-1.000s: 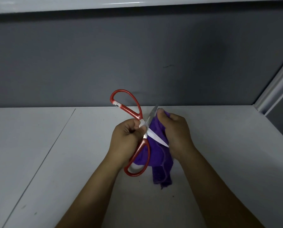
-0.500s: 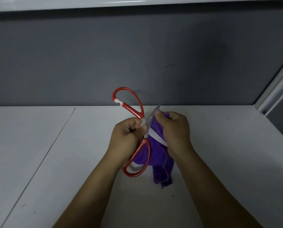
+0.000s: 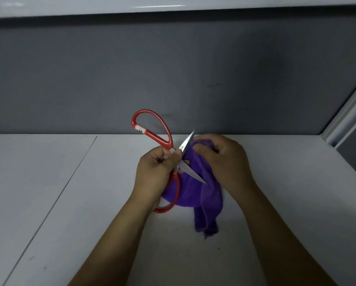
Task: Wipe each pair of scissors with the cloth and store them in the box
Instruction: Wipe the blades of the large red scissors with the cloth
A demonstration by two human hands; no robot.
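Red-handled scissors (image 3: 164,141) are held above the white table, blades spread wide apart. My left hand (image 3: 154,172) grips them at the pivot, one handle loop pointing up and away, the other hanging below my wrist. One blade points up to the right, the other points down to the right across a purple cloth (image 3: 202,195). My right hand (image 3: 222,159) holds the cloth bunched against the upper blade, and the cloth's loose end hangs down to the table. No box is in view.
The white table (image 3: 69,203) has a seam running diagonally at the left. A dark grey wall (image 3: 173,75) stands close behind it, and a pale frame (image 3: 346,116) slants at the right.
The upper blade's tip now shows more above my right hand, which has slid slightly right with the cloth. The lower blade is more exposed over the cloth.
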